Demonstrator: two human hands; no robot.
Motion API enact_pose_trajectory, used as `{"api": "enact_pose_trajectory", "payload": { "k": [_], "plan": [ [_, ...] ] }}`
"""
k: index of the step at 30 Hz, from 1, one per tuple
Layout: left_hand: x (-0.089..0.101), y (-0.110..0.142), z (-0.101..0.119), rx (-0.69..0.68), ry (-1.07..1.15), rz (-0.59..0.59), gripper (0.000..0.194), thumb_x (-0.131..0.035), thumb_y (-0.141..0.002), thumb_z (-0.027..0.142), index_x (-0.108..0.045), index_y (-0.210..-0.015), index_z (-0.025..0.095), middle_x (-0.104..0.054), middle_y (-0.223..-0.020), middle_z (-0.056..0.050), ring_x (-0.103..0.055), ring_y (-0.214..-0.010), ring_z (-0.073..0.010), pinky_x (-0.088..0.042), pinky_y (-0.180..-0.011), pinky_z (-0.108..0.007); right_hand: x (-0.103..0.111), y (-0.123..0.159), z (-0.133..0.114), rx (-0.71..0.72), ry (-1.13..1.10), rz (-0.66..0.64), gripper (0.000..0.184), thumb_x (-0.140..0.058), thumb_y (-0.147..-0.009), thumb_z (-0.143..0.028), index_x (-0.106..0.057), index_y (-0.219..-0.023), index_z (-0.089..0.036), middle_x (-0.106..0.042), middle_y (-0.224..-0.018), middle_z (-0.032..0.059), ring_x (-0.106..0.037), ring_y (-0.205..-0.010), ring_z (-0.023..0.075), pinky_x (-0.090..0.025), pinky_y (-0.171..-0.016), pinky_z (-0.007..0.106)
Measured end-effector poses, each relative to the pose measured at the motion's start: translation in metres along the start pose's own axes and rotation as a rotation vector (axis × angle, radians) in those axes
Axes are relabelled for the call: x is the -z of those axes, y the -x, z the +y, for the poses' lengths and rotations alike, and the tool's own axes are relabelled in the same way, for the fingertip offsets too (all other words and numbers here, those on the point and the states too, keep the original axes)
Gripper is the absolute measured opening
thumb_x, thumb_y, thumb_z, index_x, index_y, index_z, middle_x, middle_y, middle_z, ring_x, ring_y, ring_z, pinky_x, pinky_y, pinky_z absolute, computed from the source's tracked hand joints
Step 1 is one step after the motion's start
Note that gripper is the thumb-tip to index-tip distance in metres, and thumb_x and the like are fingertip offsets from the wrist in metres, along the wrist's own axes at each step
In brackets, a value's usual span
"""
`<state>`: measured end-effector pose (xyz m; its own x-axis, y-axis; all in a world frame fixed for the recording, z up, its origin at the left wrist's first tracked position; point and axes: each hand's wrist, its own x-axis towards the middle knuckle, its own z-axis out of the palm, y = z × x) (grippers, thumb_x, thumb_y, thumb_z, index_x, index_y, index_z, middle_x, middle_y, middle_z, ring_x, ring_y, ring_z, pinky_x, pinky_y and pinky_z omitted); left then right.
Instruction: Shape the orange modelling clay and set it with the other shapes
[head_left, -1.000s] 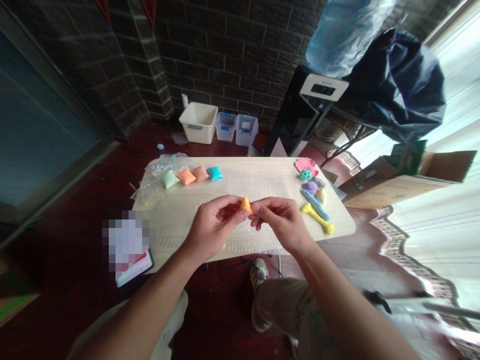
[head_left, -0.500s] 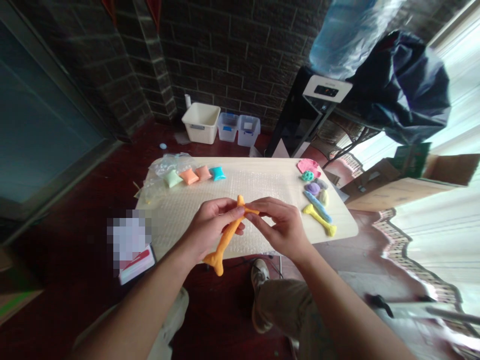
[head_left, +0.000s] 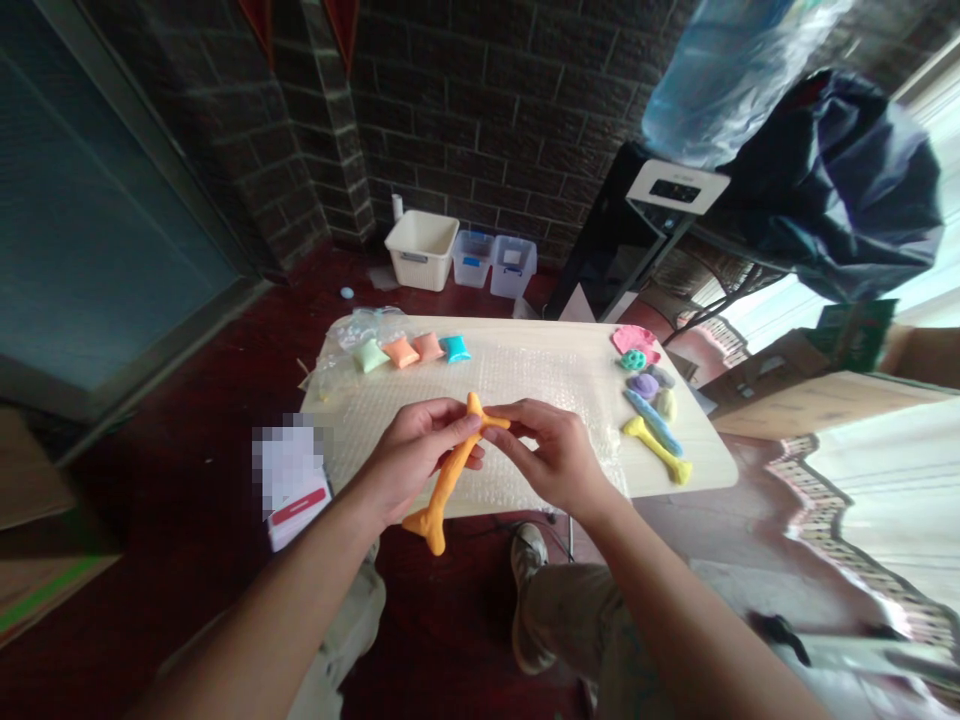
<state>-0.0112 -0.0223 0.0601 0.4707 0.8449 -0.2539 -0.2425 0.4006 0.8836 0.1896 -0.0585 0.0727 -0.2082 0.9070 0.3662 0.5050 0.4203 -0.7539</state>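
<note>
An orange bone-shaped piece of modelling clay (head_left: 448,480) is held above the near part of the table, forked at both ends and slanting down to the left. My left hand (head_left: 420,445) is closed round its upper part, thumb on top. At the upper fork, the thumb and fingers of my right hand (head_left: 551,450) pinch the right prong. Beyond the hands lies a sheet of bubble wrap (head_left: 525,375). To the right rest a yellow clay bone (head_left: 657,451), a blue clay roll (head_left: 654,422) and a purple clay lump (head_left: 643,386).
Several clay packets, among them a blue one (head_left: 455,348), lie at the table's (head_left: 577,333) far left. A pink clay piece (head_left: 634,342) and a green ball (head_left: 632,360) are far right. Behind stand a white basket (head_left: 422,255) and a water dispenser (head_left: 622,230).
The camera view has shifted, so the table and room sit further right. Both hands keep hold of the orange clay, and the right prong shows more between the fingers.
</note>
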Motion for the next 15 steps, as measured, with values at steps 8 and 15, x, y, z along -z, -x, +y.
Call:
{"api": "enact_pose_trajectory", "payload": {
  "k": [8, 15],
  "plan": [
    [0.026, 0.012, 0.005, 0.046, 0.067, 0.023, 0.031, -0.091, -0.083, 0.041, -0.083, -0.094, 0.013, -0.078, -0.082, -0.007, -0.069, -0.059, -0.0122, -0.058, -0.059, -0.023, -0.018, -0.013, -0.009, 0.118, -0.024, -0.034, 0.021, -0.076, -0.102, -0.027, -0.083, -0.121, -0.025, -0.085, -0.101, 0.0058, -0.080, -0.084, 0.0190, -0.064, -0.078, 0.033],
    [0.046, 0.027, 0.006, 0.104, 0.064, 0.001, 0.037, -0.087, -0.087, 0.047, -0.080, -0.089, 0.011, -0.073, -0.074, -0.005, -0.069, -0.056, -0.0122, -0.058, -0.057, -0.024, -0.039, -0.018, -0.015, 0.113, 0.019, -0.119, 0.016, -0.073, -0.103, -0.027, -0.083, -0.115, -0.023, -0.085, -0.096, 0.0053, -0.080, -0.080, 0.0186, -0.065, -0.077, 0.033]
  ]
}}
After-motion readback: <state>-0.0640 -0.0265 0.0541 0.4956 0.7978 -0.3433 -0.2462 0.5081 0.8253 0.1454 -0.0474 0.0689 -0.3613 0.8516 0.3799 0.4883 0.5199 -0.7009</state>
